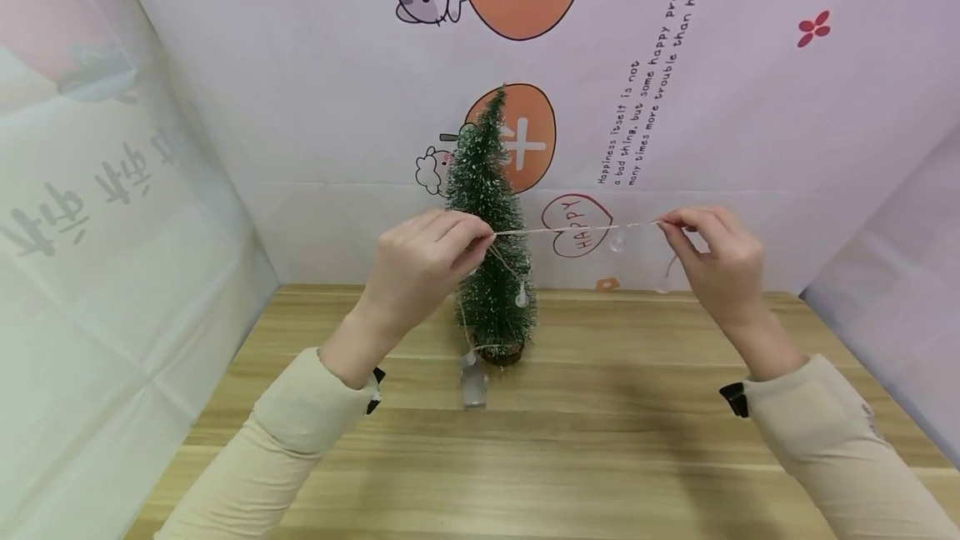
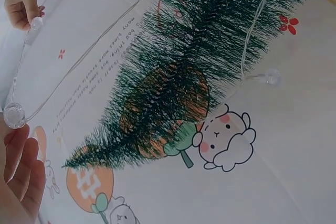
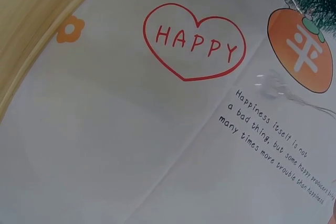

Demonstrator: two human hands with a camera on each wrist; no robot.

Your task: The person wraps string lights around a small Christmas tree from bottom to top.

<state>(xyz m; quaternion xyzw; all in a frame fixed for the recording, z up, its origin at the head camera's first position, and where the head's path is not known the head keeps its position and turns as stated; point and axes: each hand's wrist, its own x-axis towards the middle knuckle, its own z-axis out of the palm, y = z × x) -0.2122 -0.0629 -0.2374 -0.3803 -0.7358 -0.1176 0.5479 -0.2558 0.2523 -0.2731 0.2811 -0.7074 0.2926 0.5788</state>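
A small green bottle-brush Christmas tree [image 1: 487,190] with white-flecked tips stands upright on the table. My left hand [image 1: 423,269], in front of the tree, pinches the thin wire of a string light [image 1: 555,231]. Off to the right, my right hand [image 1: 716,261] pinches the same wire, which runs nearly straight between both hands. A short end hangs below the right fingers. Clear bulbs dangle from the wire; one bulb [image 1: 522,297] lies against the tree. In the left wrist view, a round bulb [image 2: 14,115] is at the left fingertips. The right wrist view shows another bulb [image 3: 273,85].
A clear battery box [image 1: 473,382] lies on the wooden table [image 1: 585,457] beside the tree's round base [image 1: 501,354], joined to the wire. Behind rises a white printed backdrop [image 1: 322,107] with cartoons and lettering. White sheets also flank both sides.
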